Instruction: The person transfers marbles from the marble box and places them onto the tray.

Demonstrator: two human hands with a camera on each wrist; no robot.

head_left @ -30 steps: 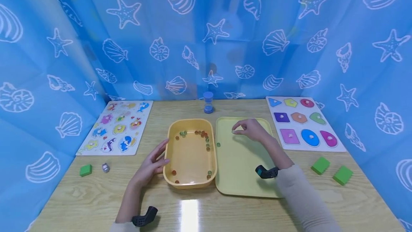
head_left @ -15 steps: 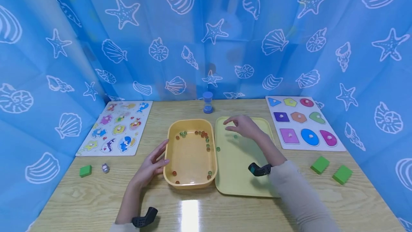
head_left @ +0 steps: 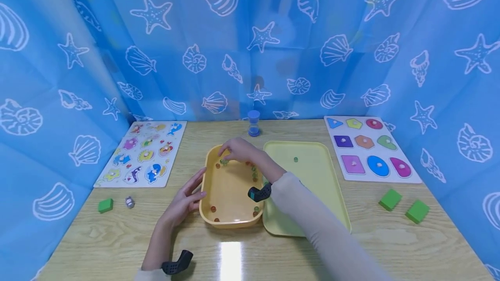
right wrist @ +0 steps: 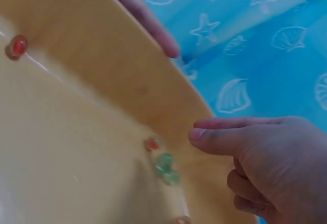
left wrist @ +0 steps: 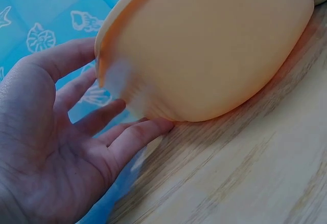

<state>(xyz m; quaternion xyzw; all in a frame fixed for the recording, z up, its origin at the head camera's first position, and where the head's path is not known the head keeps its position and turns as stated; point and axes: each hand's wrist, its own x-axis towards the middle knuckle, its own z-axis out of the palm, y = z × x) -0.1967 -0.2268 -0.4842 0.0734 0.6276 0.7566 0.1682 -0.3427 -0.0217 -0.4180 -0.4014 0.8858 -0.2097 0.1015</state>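
My left hand (head_left: 186,197) holds the left side of an orange-yellow plastic basin (head_left: 232,192), its thumb over the rim and fingertips against the outer wall, seen close in the left wrist view. Over the basin's far left corner reaches my right hand (head_left: 239,150). Its thumb and forefinger extend with nothing visible between them, and the other fingers are curled. Just beyond those fingertips lie green glass marbles (right wrist: 166,166) and a red-orange marble (right wrist: 153,143). Several more red-orange and green marbles rest along the basin's edges. On the yellow tray (head_left: 324,177) sits a green marble (head_left: 295,159).
The tray adjoins the basin's right side. An hourglass (head_left: 254,124) stands behind them. Peg puzzles with sea animals (head_left: 140,153) and shapes (head_left: 367,151) flank the far table. A green block (head_left: 105,205) and small figurine (head_left: 129,202) are left; two green blocks (head_left: 417,211) are right.
My right hand let go of a green marble on the tray, then moved left over the basin. The released marble shifted slightly on the tray. My left hand stayed at the basin.
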